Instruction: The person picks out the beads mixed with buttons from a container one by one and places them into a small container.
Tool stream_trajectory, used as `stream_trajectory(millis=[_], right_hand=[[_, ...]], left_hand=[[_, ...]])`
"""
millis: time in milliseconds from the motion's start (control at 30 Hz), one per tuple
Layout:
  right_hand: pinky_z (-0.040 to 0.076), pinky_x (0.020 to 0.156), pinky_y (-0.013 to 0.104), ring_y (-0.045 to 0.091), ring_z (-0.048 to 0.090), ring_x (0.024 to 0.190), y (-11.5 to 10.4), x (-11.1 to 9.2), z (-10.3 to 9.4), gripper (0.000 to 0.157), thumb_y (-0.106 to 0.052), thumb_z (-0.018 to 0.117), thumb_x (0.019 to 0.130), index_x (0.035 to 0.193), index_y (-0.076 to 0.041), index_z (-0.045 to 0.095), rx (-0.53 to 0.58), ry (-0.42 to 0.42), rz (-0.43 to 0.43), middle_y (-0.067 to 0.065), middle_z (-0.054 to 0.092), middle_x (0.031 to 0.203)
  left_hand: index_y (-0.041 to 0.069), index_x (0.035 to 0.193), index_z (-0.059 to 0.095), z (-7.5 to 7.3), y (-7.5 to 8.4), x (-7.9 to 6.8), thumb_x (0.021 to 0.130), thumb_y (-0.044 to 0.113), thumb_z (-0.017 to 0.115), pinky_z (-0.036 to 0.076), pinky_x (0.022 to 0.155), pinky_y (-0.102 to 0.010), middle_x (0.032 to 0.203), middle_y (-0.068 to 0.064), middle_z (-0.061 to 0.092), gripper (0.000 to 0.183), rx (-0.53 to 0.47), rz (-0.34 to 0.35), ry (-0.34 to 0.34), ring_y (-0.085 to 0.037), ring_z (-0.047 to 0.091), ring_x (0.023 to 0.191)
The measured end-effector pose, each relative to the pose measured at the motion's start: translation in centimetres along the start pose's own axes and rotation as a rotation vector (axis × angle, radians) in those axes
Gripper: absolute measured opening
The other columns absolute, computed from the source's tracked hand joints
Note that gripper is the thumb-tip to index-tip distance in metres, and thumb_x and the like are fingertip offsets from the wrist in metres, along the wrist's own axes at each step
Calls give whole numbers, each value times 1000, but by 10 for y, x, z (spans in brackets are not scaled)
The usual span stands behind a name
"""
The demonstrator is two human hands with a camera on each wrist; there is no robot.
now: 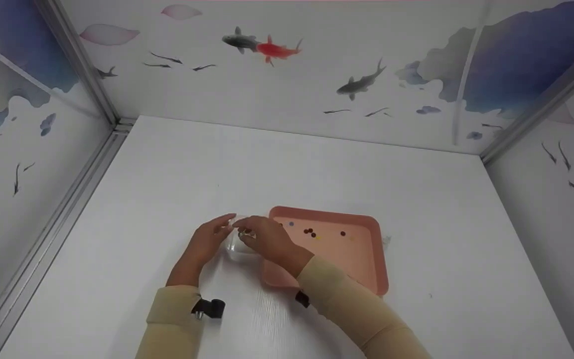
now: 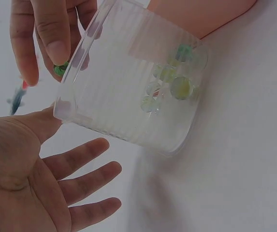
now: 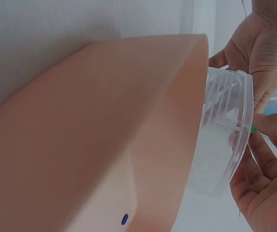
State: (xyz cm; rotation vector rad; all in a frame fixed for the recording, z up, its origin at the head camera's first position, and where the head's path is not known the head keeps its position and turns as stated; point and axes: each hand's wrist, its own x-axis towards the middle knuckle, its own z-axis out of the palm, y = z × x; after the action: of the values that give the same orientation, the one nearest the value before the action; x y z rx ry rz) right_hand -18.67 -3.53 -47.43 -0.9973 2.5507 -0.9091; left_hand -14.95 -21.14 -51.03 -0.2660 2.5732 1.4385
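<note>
A clear ribbed plastic container [image 2: 123, 72] stands beside the pink tray, with several glass marbles [image 2: 181, 88] at its bottom. My left hand [image 1: 209, 239] is at the container's left side; in the left wrist view one digit touches the rim while the other fingers [image 2: 87, 158] extend straight along the wall. Over the container's mouth, my right hand [image 1: 267, 239] pinches a green marble [image 2: 61, 69] between thumb and fingers. The same green marble [image 3: 253, 129] shows at the rim in the right wrist view, mostly covered by the fingertips.
The pink tray [image 1: 380, 249] lies right of the container, under my right forearm. Several small dark pieces [image 1: 310, 231], a blue one [image 1: 291, 224] and a yellow one [image 1: 318, 238] are scattered in it. Printed panels [image 1: 307, 99] enclose the white table [image 1: 177, 164].
</note>
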Motion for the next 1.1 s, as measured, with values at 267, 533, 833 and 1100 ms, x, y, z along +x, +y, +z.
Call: stream_trajectory(millis=[267, 533, 833, 1100], right_hand=[[52, 91, 28, 13, 64, 103, 1, -2, 2, 31, -12, 66, 93, 124, -17, 66, -108, 12, -83, -1, 70, 110], [52, 91, 27, 11, 65, 104, 1, -1, 4, 34, -11, 67, 92, 125, -16, 66, -198, 14, -130, -2, 70, 112], [53, 90, 26, 12, 64, 106, 3, -3, 5, 38, -12, 68, 91, 129, -17, 64, -264, 21, -187, -2, 70, 113], [50, 97, 28, 13, 60, 116, 3, -4, 6, 42, -14, 69, 91, 131, -18, 61, -267, 12, -163, -1, 66, 123]], left_hand=[[16, 143, 48, 1, 1, 0, 101, 28, 49, 37, 108, -54, 142, -20, 49, 44, 8, 3, 4, -39, 45, 131], [15, 143, 48, 1, 1, 1, 102, 25, 48, 36, 108, -54, 141, -21, 49, 43, 13, 6, 4, -39, 45, 131], [16, 143, 48, 0, 1, 1, 102, 25, 49, 36, 108, -54, 142, -21, 49, 42, -14, 4, 1, -39, 45, 131], [16, 143, 48, -1, 2, -1, 102, 26, 48, 35, 109, -54, 142, -21, 49, 42, -16, 3, -4, -39, 44, 132]])
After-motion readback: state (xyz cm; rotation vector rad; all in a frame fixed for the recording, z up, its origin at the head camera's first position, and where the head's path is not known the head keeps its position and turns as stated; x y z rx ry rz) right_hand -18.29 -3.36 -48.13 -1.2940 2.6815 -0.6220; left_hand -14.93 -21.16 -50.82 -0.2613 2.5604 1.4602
